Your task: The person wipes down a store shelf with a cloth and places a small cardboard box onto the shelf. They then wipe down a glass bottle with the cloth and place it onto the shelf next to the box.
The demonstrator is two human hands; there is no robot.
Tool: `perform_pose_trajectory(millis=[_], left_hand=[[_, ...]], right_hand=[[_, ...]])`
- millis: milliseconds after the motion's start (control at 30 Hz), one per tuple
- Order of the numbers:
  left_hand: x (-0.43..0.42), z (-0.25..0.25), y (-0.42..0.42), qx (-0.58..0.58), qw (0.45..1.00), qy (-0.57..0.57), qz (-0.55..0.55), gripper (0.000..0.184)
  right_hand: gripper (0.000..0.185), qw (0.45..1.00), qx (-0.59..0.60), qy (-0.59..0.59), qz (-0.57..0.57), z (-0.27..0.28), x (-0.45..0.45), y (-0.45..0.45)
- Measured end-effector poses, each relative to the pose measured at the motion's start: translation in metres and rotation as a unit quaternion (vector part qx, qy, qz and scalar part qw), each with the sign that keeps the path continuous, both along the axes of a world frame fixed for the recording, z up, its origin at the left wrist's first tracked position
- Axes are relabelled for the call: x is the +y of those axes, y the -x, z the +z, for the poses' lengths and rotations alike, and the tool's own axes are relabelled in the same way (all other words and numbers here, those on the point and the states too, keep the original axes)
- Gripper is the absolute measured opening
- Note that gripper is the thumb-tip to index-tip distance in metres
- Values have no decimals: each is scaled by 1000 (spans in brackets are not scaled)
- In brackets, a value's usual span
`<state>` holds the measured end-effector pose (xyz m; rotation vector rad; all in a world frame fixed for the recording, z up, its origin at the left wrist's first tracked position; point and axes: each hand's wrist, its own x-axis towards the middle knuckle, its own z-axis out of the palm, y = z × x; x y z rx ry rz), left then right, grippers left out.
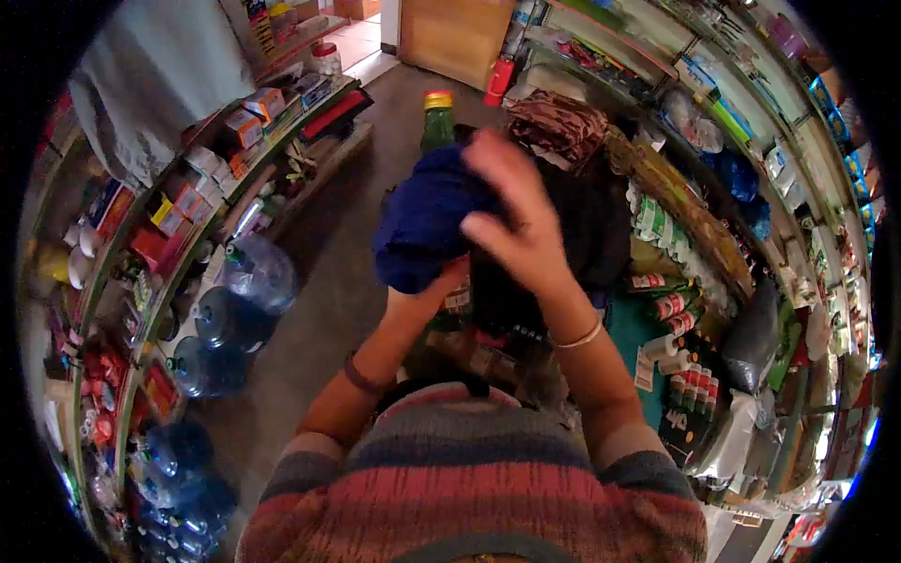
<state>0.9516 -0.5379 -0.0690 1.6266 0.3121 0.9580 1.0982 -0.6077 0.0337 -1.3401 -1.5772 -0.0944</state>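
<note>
A bundle of dark blue cloth [434,216] is up in front of me; its exact kind does not show. My left hand [434,293] grips it from below, the fingers mostly hidden by the fabric. Over the bundle's right side is my right hand [521,211], slightly blurred, its thumb and fingers apart and holding nothing. Black clothing [587,220] lies in a heap just beyond and right of that hand. Behind the bundle stands a green bottle [437,124] with a yellow and red cap.
Shelves with boxes [169,218] line the left, with large blue water bottles [225,319] beside them. On the right are brown patterned cloth [556,124], labelled bottles [676,305] and packed shelves [741,103]. A red fire extinguisher [500,80] stands near the wooden door [452,42].
</note>
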Motion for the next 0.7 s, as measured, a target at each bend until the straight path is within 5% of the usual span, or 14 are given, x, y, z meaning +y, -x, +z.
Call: perform_pose_trajectory(millis=[33, 67, 133, 200, 233, 300, 433, 533, 600, 700], left_hand=[[-1, 0, 2, 34, 996, -77, 9, 50], [-11, 0, -1, -5, 999, -35, 20, 48], [-23, -3, -11, 149, 921, -324, 160, 45], [-27, -11, -20, 159, 924, -320, 138, 45], [-23, -14, -19, 104, 978, -172, 47, 46], [-20, -11, -12, 40, 996, -23, -78, 50], [-15, 5, -7, -35, 988, -72, -133, 56], [-18, -5, -10, 12, 980, 52, -193, 58], [-24, -17, -9, 38, 943, 237, -229, 60], [-31, -25, -8, -5, 811, 489, -321, 67]], right_hand=[[72, 997, 58, -25, -44, -2, -5, -2], [82, 986, 131, 10, -100, -6, -10, 2], [76, 959, 271, 80, -16, -14, -5, 16], [73, 910, 398, 93, 63, 1, -10, 16], [72, 903, 410, 86, 95, 6, -11, 11], [70, 873, 455, 89, 152, 12, -16, 2], [69, 804, 514, 87, 287, 17, -13, -13], [78, 760, 533, 56, 369, 20, -13, -14], [89, 732, 545, 41, 407, 13, -6, -23], [83, 549, 570, -47, 609, -11, 14, -31]])
